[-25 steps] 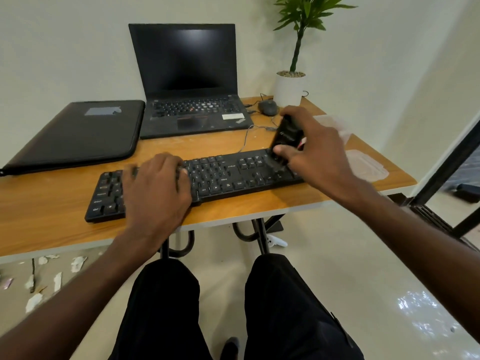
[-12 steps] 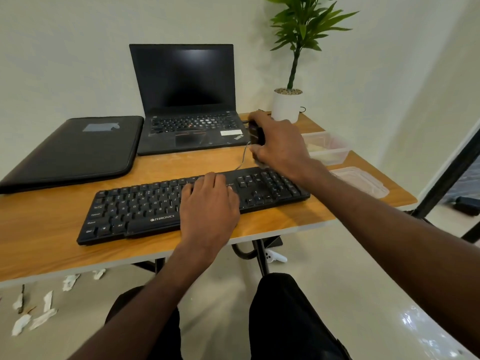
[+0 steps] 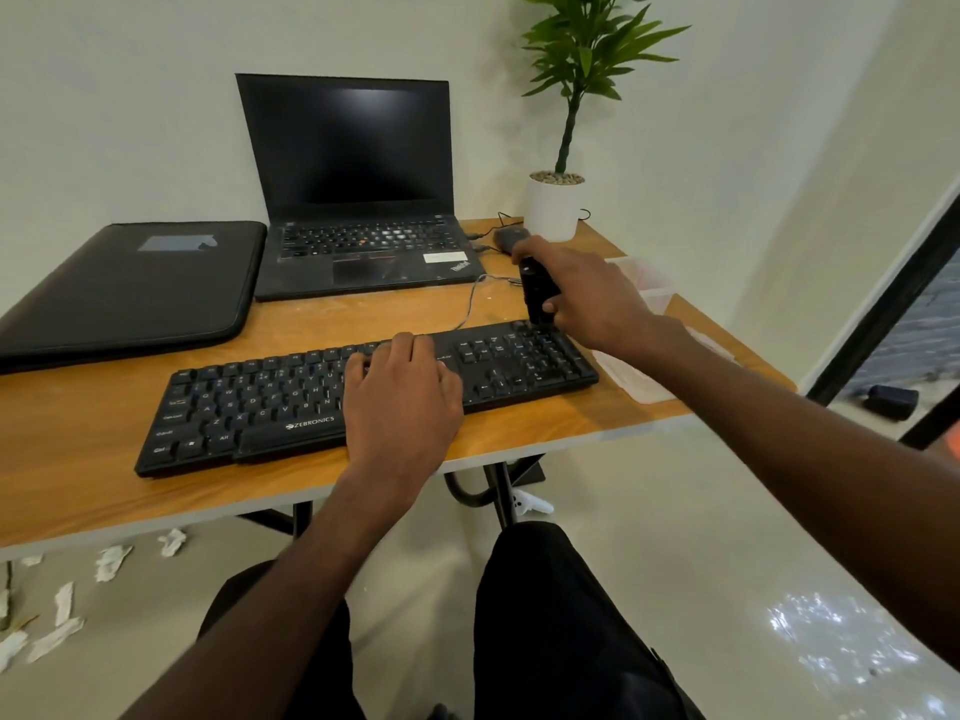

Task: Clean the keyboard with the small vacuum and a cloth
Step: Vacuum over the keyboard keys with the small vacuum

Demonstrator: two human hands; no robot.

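A black keyboard (image 3: pixel 249 407) lies across the front of the wooden table (image 3: pixel 78 485). My left hand (image 3: pixel 402 402) rests flat on its middle keys, fingers fairly straight. My right hand (image 3: pixel 587 298) grips a small black vacuum (image 3: pixel 537 293), held upright with its lower end at the keyboard's far right corner, above the number pad. No cloth is visible.
An open black laptop (image 3: pixel 358 200) and a black sleeve (image 3: pixel 130 288) sit behind the keyboard. A mouse (image 3: pixel 511 236), a potted plant (image 3: pixel 553 205) and clear plastic containers (image 3: pixel 649 288) occupy the right side. Paper scraps (image 3: pixel 62 605) litter the floor.
My left hand slid from the keyboard's left part to its middle. My right hand carried the vacuum off the right keys to the back, then back down to the keyboard's far right corner.
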